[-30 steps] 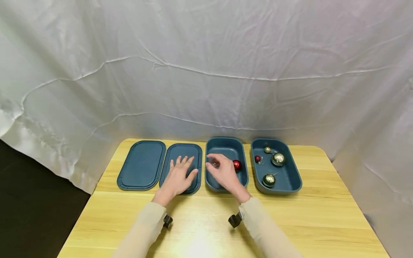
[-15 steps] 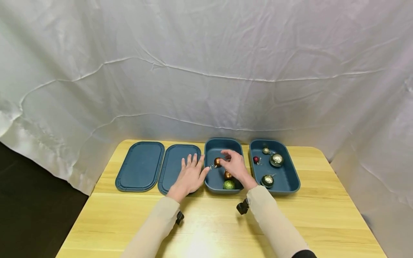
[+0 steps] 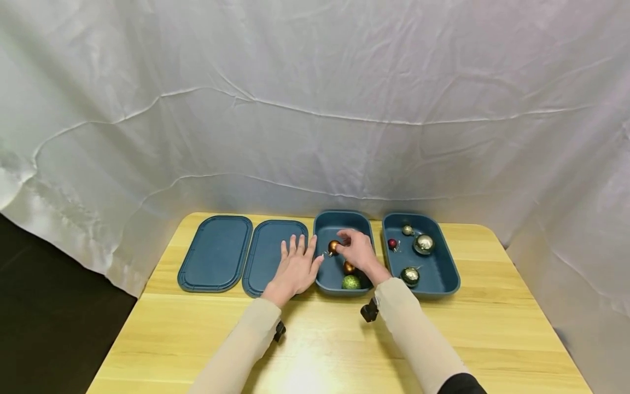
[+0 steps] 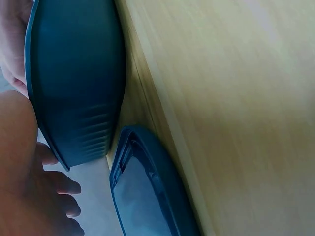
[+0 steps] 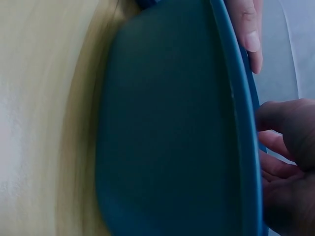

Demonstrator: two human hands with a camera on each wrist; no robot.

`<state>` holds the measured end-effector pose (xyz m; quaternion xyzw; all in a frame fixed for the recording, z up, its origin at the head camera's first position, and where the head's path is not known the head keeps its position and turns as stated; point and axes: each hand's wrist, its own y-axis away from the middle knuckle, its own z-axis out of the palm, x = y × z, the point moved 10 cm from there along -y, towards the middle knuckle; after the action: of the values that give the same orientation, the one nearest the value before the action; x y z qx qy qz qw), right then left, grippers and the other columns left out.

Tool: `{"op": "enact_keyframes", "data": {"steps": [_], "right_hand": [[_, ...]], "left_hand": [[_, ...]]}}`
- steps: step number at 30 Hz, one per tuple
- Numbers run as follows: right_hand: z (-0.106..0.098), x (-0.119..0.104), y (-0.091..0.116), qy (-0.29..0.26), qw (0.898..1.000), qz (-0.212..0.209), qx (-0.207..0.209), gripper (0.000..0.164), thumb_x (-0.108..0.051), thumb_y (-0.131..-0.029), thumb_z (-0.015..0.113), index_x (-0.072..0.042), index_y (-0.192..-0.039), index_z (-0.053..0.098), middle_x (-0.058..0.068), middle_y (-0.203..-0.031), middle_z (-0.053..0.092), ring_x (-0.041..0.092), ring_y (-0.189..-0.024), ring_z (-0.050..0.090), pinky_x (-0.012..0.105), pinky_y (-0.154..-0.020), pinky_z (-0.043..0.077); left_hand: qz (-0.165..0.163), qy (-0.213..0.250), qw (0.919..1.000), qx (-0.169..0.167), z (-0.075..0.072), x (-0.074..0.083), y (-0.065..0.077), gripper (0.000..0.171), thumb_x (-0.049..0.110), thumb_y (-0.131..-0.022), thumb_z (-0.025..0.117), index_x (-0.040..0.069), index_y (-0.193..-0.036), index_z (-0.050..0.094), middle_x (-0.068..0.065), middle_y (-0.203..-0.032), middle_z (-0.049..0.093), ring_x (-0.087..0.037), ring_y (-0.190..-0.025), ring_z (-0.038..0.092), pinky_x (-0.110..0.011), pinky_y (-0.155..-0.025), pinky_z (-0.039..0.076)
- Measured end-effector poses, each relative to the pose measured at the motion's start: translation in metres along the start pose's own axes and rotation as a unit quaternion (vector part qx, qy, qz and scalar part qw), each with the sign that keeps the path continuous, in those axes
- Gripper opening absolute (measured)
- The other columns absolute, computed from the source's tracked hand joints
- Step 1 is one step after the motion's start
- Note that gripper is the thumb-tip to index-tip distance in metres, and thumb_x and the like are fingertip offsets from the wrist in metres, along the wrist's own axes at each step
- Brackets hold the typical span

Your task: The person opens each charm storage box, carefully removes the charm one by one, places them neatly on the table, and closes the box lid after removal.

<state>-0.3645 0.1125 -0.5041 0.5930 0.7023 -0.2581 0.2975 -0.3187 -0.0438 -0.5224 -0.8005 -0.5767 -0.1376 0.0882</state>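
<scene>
baubles (image 3: 349,267) uncovered, right hand (image 3: 359,251) shifted rightward, left hand (image 3: 296,271) too

left hand (image 3: 294,270) spread, back upward; right hand (image 3: 360,251) curled; both forearms (image 3: 241,342) slant inward

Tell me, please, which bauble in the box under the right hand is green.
The green bauble sits at the box's near end; the two other visible baubles there are copper.
</scene>
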Motion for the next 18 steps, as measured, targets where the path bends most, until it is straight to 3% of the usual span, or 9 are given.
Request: {"op": "enact_keyframes", "data": {"steps": [9,18], "right_hand": [[0.01,0.0,-0.007,0.044,0.999,-0.01,-0.026,0.044,-0.009,-0.095,0.077,0.001,-0.137,0.068,0.02,-0.123,0.074,0.035,-0.114,0.071,0.05,-0.096,0.06],[0.025,0.001,-0.007,0.03,0.999,-0.001,-0.03,0.043,-0.009,-0.093,0.08,0.001,-0.134,0.069,0.018,-0.12,0.075,0.031,-0.11,0.073,0.046,-0.095,0.061]], "left_hand": [[-0.001,-0.003,1.0,-0.004,0.001,-0.001,-0.001,0.067,0.05,-0.115,0.026,0.015,-0.171,0.015,-0.026,-0.173,0.024,-0.048,-0.162,0.013,-0.066,-0.131,0.008],[-0.001,0.013,0.9999,-0.002,0.003,-0.001,-0.001,0.065,0.047,-0.116,0.029,0.016,-0.171,0.016,-0.025,-0.172,0.025,-0.048,-0.162,0.014,-0.066,-0.131,0.008]]}}
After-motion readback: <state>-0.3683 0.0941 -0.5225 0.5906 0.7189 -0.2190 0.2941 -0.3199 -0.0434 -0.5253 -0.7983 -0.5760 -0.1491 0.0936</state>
